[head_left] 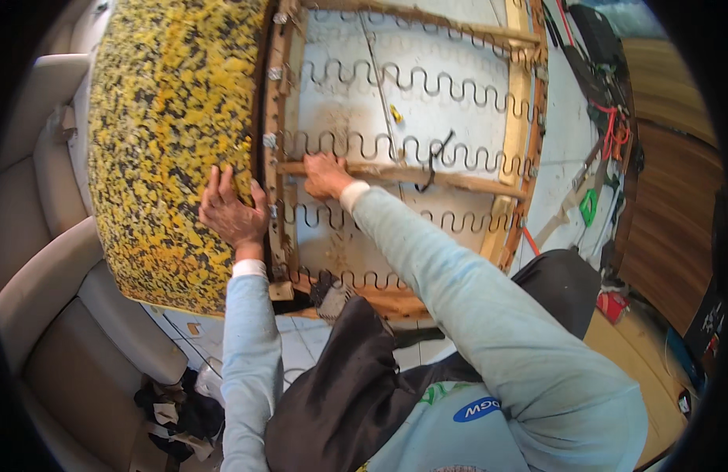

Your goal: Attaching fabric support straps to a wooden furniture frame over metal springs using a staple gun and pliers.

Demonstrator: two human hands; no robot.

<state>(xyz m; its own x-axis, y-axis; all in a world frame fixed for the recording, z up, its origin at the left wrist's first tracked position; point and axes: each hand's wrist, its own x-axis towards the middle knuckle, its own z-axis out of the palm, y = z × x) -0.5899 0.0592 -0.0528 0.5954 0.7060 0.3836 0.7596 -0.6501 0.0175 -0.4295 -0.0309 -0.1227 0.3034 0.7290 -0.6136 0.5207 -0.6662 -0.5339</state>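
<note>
My left hand [234,214] lies on a yellow-and-black speckled foam pad [163,134], fingers spread near its right edge. The pad covers the left part of a wooden furniture frame [275,110]. Inside the bare part of the frame, my right hand [326,176] has its fingers curled round the left end of a wooden crossbar [458,180]. Its fingertips are partly hidden. Wavy metal springs [419,77] run across the frame above and below that bar. A dark strip [435,161] hangs over the crossbar to the right of my hand.
A small yellow object [395,113] shows through the springs. On the left stand grey-beige sofa seats [57,259], with a heap of dark cloth [183,413] beside them. Tools, a green-handled one [588,208] among them, and red cord [616,134] lie at the right.
</note>
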